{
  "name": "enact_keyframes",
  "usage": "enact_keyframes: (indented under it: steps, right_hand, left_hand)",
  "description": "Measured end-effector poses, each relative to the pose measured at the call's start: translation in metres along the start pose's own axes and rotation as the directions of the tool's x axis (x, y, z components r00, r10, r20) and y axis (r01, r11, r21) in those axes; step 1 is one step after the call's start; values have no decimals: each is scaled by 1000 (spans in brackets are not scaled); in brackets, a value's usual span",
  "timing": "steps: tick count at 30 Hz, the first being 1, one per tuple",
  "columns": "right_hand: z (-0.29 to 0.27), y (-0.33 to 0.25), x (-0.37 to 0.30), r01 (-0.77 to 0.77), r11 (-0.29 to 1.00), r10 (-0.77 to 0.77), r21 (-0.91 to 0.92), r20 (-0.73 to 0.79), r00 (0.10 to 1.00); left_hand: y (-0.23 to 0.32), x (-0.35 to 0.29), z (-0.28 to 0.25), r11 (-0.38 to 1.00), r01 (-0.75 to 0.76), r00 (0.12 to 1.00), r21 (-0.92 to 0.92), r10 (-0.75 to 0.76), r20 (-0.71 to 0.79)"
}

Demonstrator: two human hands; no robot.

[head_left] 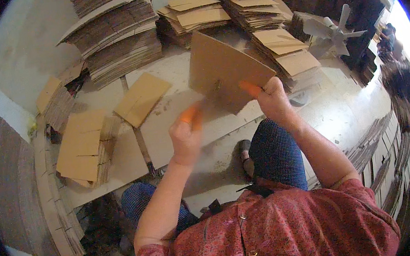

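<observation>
A brown cardboard piece (226,68) is tilted up in front of me, above the pale work surface (165,132). My right hand (273,100) grips its right edge, with an orange covering on a finger. Near the lower left edge of the piece is my left hand (186,137), its orange-covered fingers smeared by motion. Whether those fingers touch the cardboard I cannot make out. Left of the held piece, a flat cardboard piece (143,98) lies on the surface. Further left leans a stack of slotted cardboard pieces (84,148).
Tall cardboard stacks (123,36) rise at the back left. Behind the held piece spread piles of cardboard (200,16), running right to another pile (283,44). A white fan (337,31) stands at the back right. Rows of cardboard (380,159) line the right side.
</observation>
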State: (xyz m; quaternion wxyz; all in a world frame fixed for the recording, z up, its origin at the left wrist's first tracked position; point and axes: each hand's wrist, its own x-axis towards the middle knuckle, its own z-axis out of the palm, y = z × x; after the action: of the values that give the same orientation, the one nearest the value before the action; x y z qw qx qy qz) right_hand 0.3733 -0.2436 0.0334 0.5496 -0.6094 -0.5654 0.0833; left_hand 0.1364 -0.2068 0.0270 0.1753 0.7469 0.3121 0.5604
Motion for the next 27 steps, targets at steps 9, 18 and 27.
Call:
enact_keyframes:
  steps: [9,18,27]
  right_hand:
    - [-12,-54,5,-163,981,177,-103,144,974]
    - [15,-25,-21,75,997,-73,-7,145,987]
    - [-39,-67,14,250,965,-261,-72,-280,924]
  left_hand:
    - [-6,-10,11,984,169,980,58,-174,100]
    - [6,-6,15,984,177,973,38,-181,146]
    - [-5,-7,17,831,357,927,-426,-258,273]
